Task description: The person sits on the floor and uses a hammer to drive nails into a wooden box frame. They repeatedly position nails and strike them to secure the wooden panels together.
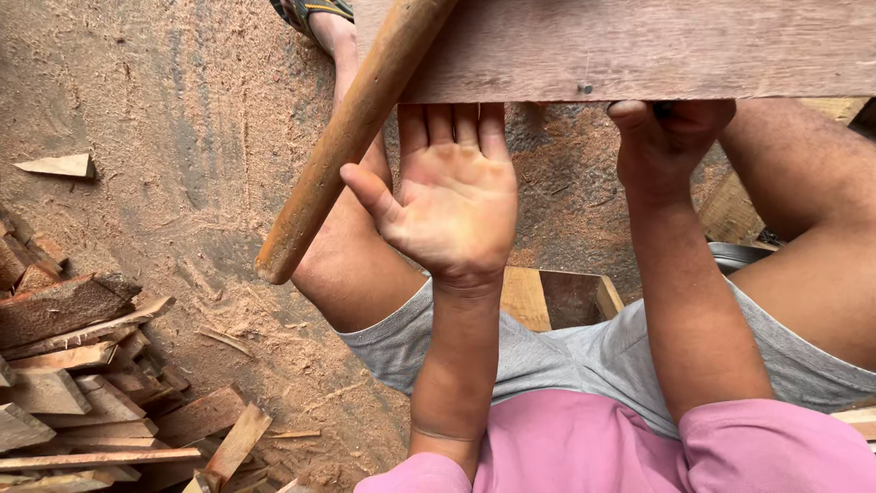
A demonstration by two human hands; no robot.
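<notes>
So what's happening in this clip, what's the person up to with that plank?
A seated person holds a wooden plank from underneath. The left hand is open, palm up, fingertips tucked under the plank's edge. The right hand is curled at that edge; whether it grips something is unclear. A round wooden handle leans across beside the left hand. Sawdust covers the ground, with wood offcuts piled on the left.

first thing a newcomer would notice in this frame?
Centre frame, the left hand is spread open, palm toward the camera, fingertips tucked under a reddish wooden plank that spans the top. To its right, the right hand curls around the plank's lower edge. A round wooden handle slants from the top down to the left across the sawdust-covered floor, with a pile of wood offcuts at bottom left.
</notes>
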